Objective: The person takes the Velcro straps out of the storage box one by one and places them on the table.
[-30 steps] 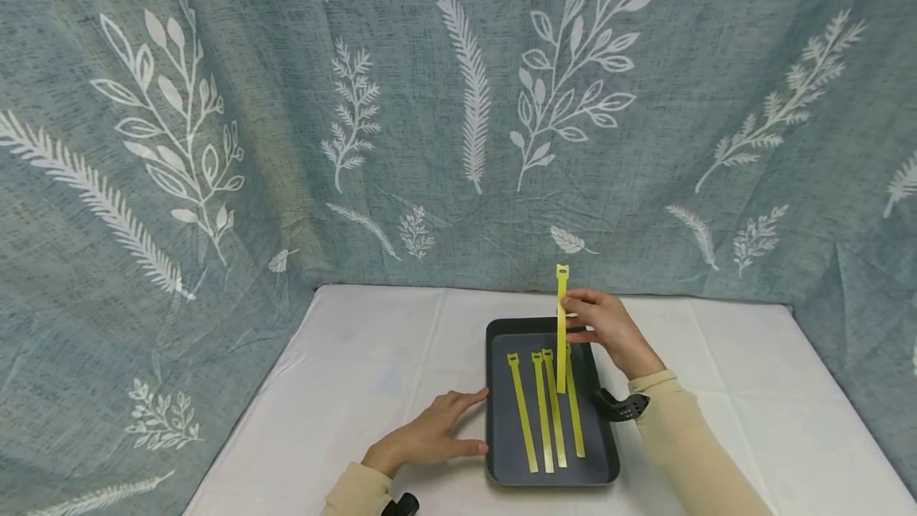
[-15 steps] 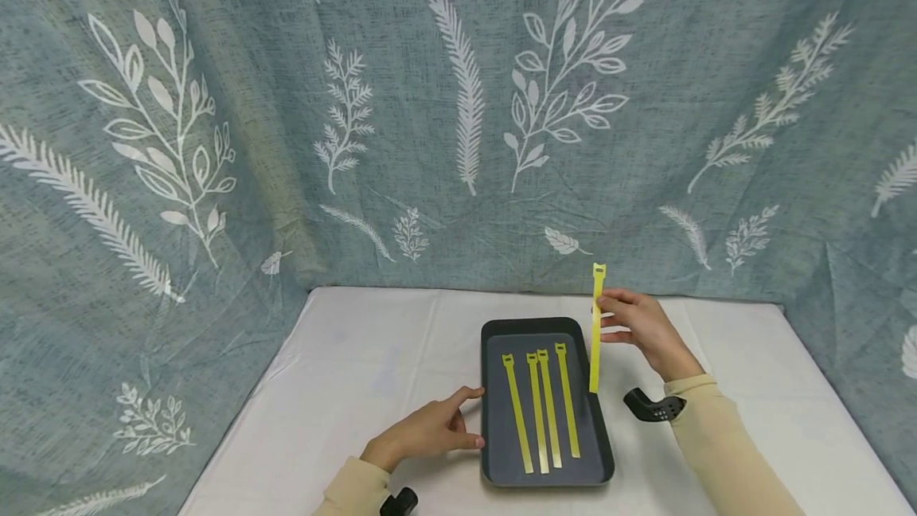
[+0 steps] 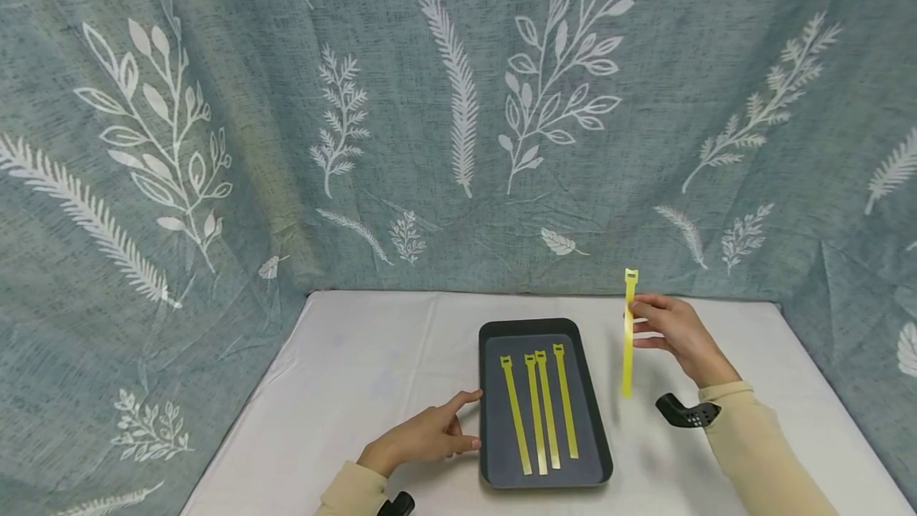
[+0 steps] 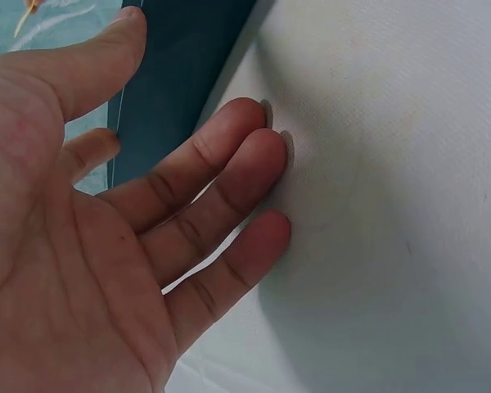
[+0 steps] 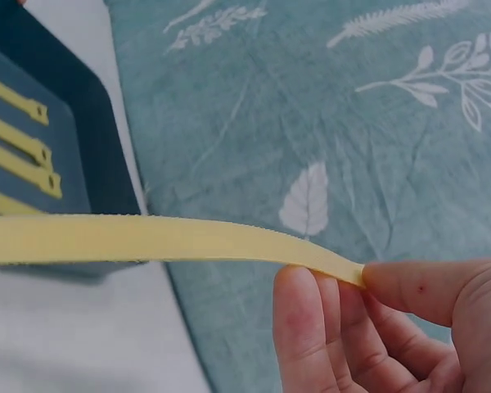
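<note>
A yellow hook-and-loop cable tie (image 3: 627, 357) hangs upright above the cloth to the right of the tray, its slotted head at the top. My right hand (image 3: 680, 333) pinches it between thumb and fingertips, as the cable tie (image 5: 147, 239) in the right wrist view also shows. Several more yellow cable ties (image 3: 516, 412) lie lengthwise, side by side, in a dark grey tray (image 3: 602, 452). At the tray's left side my left hand (image 3: 423, 432) has its thumb and forefinger at the wall. In the left wrist view the left hand (image 4: 90, 221) has relaxed fingers and holds nothing.
White cloth (image 3: 380, 357) covers the table. Behind it hangs a blue-green curtain (image 3: 401, 134) with white leaf prints, meeting the table's back edge. A black wrist camera (image 3: 688, 412) sits on the right sleeve.
My right hand has carried the cable tie from above the tray to the right, past its edge. The left hand stays by the tray's left side.
</note>
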Tool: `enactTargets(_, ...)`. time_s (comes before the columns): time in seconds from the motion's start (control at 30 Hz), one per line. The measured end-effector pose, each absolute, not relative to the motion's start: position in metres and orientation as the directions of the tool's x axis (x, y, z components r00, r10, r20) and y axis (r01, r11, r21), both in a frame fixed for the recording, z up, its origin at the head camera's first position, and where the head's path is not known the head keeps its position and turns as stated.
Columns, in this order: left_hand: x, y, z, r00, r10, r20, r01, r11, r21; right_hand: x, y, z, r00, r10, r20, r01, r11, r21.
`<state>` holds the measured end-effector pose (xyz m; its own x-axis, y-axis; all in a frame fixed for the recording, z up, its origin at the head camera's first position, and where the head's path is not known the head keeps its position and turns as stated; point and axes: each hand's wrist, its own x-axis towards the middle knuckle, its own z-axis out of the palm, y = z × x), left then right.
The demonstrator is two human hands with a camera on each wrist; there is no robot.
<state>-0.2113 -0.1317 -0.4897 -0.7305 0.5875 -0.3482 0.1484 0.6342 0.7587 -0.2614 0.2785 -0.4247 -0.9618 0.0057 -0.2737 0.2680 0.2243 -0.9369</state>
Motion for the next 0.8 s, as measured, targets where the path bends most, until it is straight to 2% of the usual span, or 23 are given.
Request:
enactTargets(0.37, -0.211, -0.131, -0.491, -0.733, 0.580, -0.355, 0.139, 0.639, 0.757, -0.253, 0.287, -0.441, -0.947, -0.005, -0.320, 0.312, 0.204, -0.928)
enactTargets(0.8, -0.212, -0.131, -0.491, -0.733, 0.576, -0.363, 0.125, 0.637, 0.760, -0.243, 0.289, -0.461, -0.931, -0.008, -0.364, 0.348, 0.270, -0.898)
